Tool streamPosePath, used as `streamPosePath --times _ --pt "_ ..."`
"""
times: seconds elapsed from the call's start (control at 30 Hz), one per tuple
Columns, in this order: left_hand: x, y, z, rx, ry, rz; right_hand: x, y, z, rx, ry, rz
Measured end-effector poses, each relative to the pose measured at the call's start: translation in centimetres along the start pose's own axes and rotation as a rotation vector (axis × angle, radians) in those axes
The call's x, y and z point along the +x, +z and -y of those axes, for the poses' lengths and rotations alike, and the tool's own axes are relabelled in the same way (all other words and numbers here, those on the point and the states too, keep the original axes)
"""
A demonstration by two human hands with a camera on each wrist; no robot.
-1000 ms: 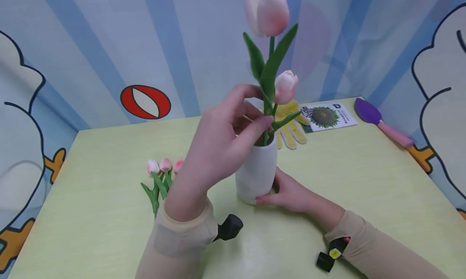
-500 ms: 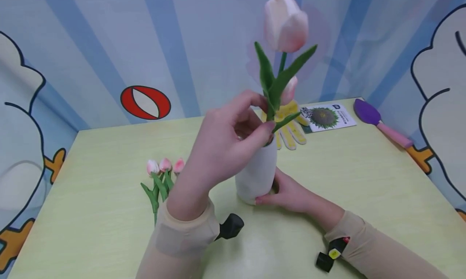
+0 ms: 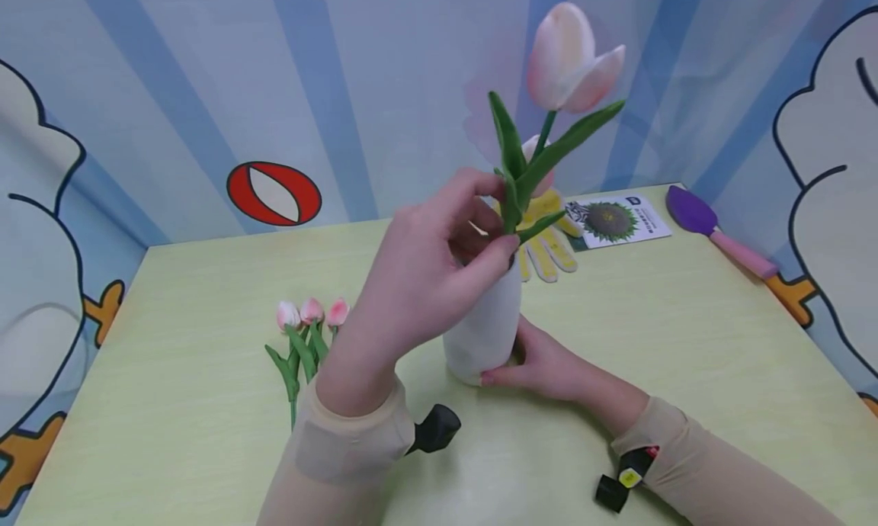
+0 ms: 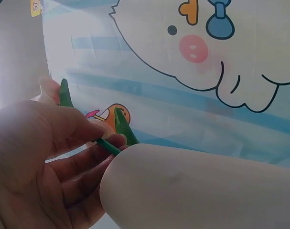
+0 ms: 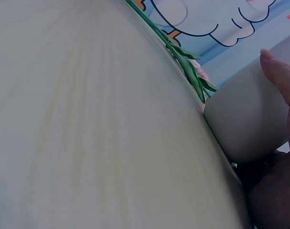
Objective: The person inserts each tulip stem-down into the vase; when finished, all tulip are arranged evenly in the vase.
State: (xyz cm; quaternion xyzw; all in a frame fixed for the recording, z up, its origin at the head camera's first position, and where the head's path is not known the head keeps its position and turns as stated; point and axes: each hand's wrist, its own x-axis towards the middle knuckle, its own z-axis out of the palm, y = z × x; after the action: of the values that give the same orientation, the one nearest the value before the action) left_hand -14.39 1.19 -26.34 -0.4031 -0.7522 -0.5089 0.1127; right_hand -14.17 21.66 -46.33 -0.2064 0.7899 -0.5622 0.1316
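Note:
My left hand pinches the green stem of a pale pink tulip just above the mouth of a white vase. The tulip leans to the right, its bloom high over the vase. Behind its leaves, a second pink tulip is partly hidden. Low on the vase, my right hand holds its base on the table. In the left wrist view, thumb and fingers meet around the stem, close to the vase rim. The right wrist view has my thumb against the vase.
Several pink tulips lie on the table at left, partly behind my left forearm. Beyond the vase are a yellow-and-white glove and a card with a round green plant picture. A purple trowel with a pink handle lies at back right.
The held tulip has come down and tilted to the right, and its bloom has turned. It now covers much of the second bloom. My right hand and the vase have stayed put.

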Motion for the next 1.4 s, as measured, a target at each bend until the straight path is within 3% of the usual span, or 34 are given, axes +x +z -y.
streamPosePath --times 0.4,0.67,0.87,1.13,1.4 --pt "0.13 0.38 0.06 -0.04 0.079 -0.045 -0.06 -0.04 0.07 0.001 -0.014 0.0" --pt "0.13 0.55 -0.04 -0.061 0.057 -0.09 -0.03 -0.02 0.11 0.0 -0.016 -0.005" --pt "0.11 0.52 0.04 -0.031 0.063 -0.068 -0.02 0.03 0.08 0.013 0.0 -0.004" --pt "0.05 0.68 -0.01 -0.06 0.048 -0.071 -0.12 0.08 0.11 0.013 0.002 -0.001" --pt "0.21 0.64 0.15 -0.062 0.094 -0.119 -0.05 0.0 0.09 0.016 0.012 -0.003"
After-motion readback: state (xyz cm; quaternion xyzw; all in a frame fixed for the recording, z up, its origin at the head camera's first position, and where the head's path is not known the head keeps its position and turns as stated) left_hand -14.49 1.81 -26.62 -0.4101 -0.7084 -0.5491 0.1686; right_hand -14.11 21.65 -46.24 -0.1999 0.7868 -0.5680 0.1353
